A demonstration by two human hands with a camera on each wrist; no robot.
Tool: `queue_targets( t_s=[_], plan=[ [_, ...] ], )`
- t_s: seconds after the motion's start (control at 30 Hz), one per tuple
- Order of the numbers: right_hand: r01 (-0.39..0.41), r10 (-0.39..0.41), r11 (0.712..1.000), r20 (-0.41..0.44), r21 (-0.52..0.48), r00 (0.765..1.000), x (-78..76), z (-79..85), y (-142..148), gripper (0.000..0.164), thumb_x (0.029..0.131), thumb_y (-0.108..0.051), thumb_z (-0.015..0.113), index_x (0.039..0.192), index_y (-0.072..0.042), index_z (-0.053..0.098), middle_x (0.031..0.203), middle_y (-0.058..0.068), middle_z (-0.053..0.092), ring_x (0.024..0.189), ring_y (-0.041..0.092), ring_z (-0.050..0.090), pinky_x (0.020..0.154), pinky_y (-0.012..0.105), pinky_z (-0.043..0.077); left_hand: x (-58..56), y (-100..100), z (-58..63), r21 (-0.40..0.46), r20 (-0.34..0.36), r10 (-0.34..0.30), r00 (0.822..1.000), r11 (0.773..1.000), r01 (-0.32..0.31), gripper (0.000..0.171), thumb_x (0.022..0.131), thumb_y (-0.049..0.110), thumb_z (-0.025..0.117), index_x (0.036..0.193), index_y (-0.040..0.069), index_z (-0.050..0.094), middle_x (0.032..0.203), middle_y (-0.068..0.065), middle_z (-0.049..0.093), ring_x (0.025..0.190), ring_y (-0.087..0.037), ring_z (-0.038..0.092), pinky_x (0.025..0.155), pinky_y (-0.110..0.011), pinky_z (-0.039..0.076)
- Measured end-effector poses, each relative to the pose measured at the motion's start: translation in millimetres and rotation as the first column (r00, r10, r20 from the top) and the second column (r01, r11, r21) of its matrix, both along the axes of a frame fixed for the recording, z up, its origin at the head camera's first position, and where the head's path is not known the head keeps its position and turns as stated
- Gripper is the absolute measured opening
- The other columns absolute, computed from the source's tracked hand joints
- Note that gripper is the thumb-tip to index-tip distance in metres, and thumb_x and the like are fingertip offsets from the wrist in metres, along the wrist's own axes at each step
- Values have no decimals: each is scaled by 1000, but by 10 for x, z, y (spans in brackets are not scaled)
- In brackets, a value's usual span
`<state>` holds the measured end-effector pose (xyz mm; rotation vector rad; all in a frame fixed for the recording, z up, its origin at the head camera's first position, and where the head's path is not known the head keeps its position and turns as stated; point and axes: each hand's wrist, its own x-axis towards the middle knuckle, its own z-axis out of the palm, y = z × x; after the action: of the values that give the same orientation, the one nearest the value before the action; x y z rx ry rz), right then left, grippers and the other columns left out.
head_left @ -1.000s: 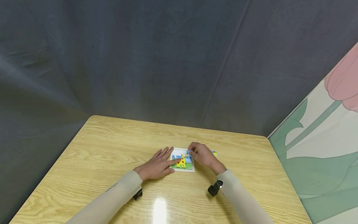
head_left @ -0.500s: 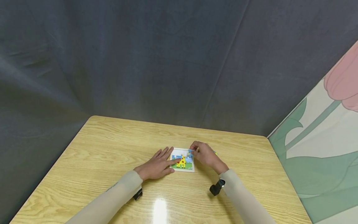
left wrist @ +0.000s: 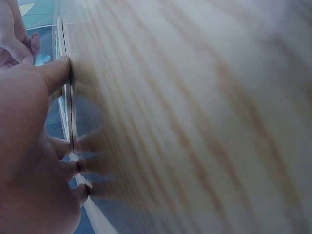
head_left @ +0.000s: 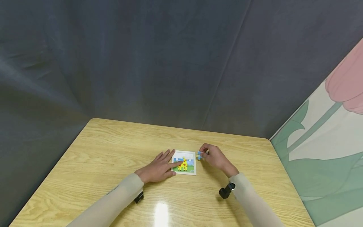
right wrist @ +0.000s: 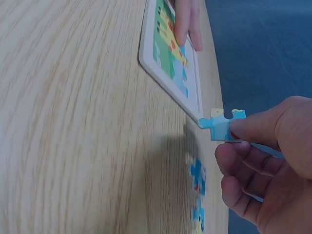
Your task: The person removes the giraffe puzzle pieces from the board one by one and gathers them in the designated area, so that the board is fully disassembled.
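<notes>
A white-framed jigsaw board (head_left: 195,167) lies on the table with a giraffe picture (head_left: 184,164) partly filled in; its upper strip is bare white. My left hand (head_left: 157,170) rests with spread fingers at the board's left side, its index finger reaching onto the giraffe. Just off the board's upper right corner, my right hand (head_left: 216,158) pinches a light blue jigsaw piece (right wrist: 222,127) between thumb and fingers, raised above the table. In the right wrist view, part of this piece is pale yellow, and a red spot shows by the thumb.
Loose jigsaw pieces (right wrist: 197,176) lie on the wooden table (head_left: 127,142) beyond the board's right side; in the head view my right hand hides them. A dark curtain (head_left: 170,63) hangs behind the table, and a flower-patterned panel (head_left: 326,151) stands on the right.
My right hand has drawn the blue piece rightward, from over the board's upper right corner to outside its frame. The left hand has stayed on the board.
</notes>
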<state>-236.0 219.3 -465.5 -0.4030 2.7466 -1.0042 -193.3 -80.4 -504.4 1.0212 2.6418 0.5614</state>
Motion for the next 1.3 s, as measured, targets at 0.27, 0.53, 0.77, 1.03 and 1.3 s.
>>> queue_targets(
  t_s=[0.27,0.53,0.77,1.03,1.3],
  plan=[
    [-3,3,1000,-12,-2,1000,16,-6,217,8,107,-8,63,109,-5,69,101,11,70,71,15,57,59,25,46,2,-11,-15,9,0,-6,1000,1000,6,54,115,38,48,166,25,42,180,-24,5,168,-46,7,135,-67,13],
    [30,-30,1000,-29,2,999,7,21,406,9,107,-8,63,110,-2,69,101,13,69,69,16,55,56,25,46,15,-17,-1,11,11,0,1000,1000,0,54,114,38,49,166,25,41,180,-24,5,168,-46,6,135,-67,12],
    [53,-52,998,-16,22,999,27,53,547,10,108,-10,62,111,-3,68,101,13,69,69,15,56,57,26,47,31,-10,8,10,15,0,1000,1000,0,54,115,37,49,166,25,41,180,-24,4,168,-46,6,135,-66,13],
    [76,-75,996,-33,36,997,59,87,720,10,107,-10,63,111,-2,68,101,14,69,70,17,59,57,25,46,26,0,5,10,17,-1,1000,1000,0,54,115,38,49,166,26,41,180,-23,3,168,-45,5,136,-65,12],
    [102,-101,994,-40,25,994,55,79,875,11,107,-9,63,111,-1,68,101,15,69,69,17,58,57,25,44,10,-3,-9,14,3,-3,1000,1000,3,53,115,38,49,166,25,42,180,-23,5,168,-45,6,135,-66,14]
  ],
)
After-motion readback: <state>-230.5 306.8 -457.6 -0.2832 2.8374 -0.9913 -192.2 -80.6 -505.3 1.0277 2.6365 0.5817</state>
